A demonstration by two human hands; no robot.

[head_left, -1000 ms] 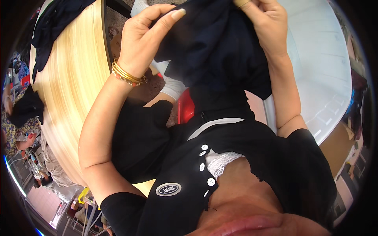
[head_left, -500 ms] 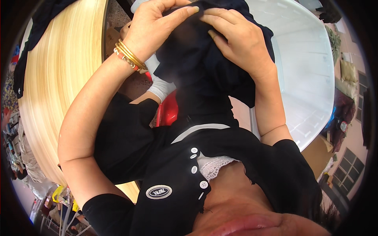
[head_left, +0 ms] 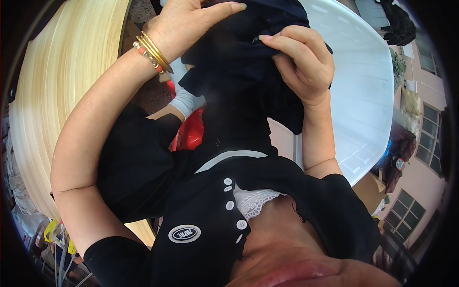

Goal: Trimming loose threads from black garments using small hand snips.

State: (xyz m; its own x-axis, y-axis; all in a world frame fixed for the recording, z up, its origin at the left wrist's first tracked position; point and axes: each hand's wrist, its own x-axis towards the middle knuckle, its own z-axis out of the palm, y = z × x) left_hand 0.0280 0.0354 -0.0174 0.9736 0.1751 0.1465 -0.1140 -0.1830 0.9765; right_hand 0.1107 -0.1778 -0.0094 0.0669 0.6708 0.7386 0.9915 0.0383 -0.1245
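A dark navy cloth (head_left: 234, 62) is bunched over my lap, with its far edge out of the picture. My left hand (head_left: 186, 21) grips it at the top, the thumb stretched along the upper side and the other fingers mostly hidden. Just to the right, my right hand (head_left: 308, 60) is curled closed over the same cloth. At its fingertips shows a small dark shiny bit (head_left: 256, 40), too small to name. Gold bangles and a beaded bracelet (head_left: 152, 55) circle my left wrist.
A pale wood-grain table (head_left: 62, 86) curves along my left. On my right stands a large whitish plastic tub (head_left: 361, 95). Below the cloth, a red seat (head_left: 191, 131) and a light grey sleeve (head_left: 184, 103) show. Windows (head_left: 404, 215) line a wall at far right.
My right hand has drawn back from beside the left thumb and curled its fingers closed. My left hand keeps its hold on the cloth. The whole view has shifted slightly.
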